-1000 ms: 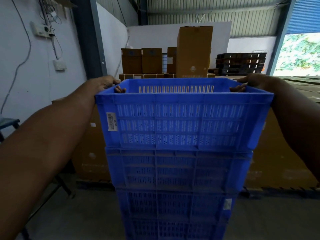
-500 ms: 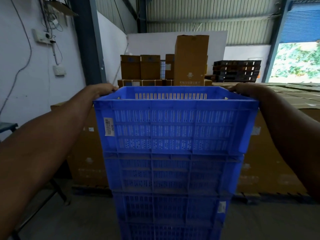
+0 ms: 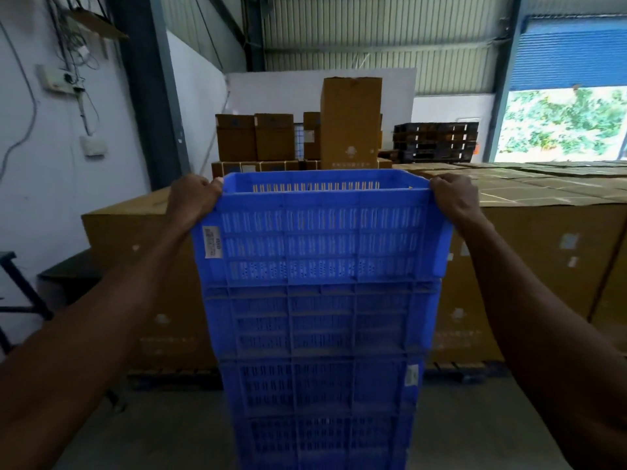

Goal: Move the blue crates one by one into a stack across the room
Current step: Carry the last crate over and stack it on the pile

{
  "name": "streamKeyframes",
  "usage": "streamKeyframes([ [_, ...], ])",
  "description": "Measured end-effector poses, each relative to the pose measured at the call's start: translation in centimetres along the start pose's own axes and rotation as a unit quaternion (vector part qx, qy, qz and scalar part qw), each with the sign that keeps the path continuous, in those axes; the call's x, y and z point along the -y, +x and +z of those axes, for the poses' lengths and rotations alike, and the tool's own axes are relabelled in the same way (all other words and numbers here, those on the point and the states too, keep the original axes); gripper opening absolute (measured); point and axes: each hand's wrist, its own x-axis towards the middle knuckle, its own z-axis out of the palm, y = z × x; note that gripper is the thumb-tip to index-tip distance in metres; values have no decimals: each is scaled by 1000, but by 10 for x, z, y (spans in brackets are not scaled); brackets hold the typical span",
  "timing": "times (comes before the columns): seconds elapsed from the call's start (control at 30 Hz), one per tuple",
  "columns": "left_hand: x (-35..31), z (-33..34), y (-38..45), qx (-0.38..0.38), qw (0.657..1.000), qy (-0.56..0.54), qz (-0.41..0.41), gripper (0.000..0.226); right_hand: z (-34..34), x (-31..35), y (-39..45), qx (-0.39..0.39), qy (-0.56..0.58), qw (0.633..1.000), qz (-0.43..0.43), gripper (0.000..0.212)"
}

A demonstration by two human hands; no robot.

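A tall stack of blue slotted crates stands right in front of me on the concrete floor. The top blue crate carries a white barcode label on its left front corner and sits on the crates below. My left hand grips its left rim near the corner, fingers curled over the edge. On the opposite side my right hand grips the right rim the same way. Both arms reach forward from the bottom corners of the view.
Large cardboard boxes on pallets stand just behind the stack. Further back are smaller brown cartons and dark pallets. A steel column and a dark metal stand are at the left.
The top crate has come down lower in view onto the stack, and my hands have slid back along its rims towards the near corners. The view has pulled back a little.
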Motion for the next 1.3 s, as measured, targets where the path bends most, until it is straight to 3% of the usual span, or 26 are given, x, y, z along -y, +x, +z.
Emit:
streamKeyframes([
  [0.2,3,-14,-9,65,997,-46,1,40,-13,-2,12,81,-9,996,46,26],
  [0.43,-8,-18,-11,103,990,-70,-60,25,-23,3,32,194,-12,975,109,32],
  [0.7,-2,-17,0,72,990,-73,-92,25,-14,-1,34,171,-27,981,93,39],
  [0.9,-1,-13,4,63,992,-34,-100,31,-13,-2,39,154,-36,983,94,37],
  [1.3,5,-19,12,62,988,-62,-129,27,-1,8,36,151,-48,982,100,33],
])
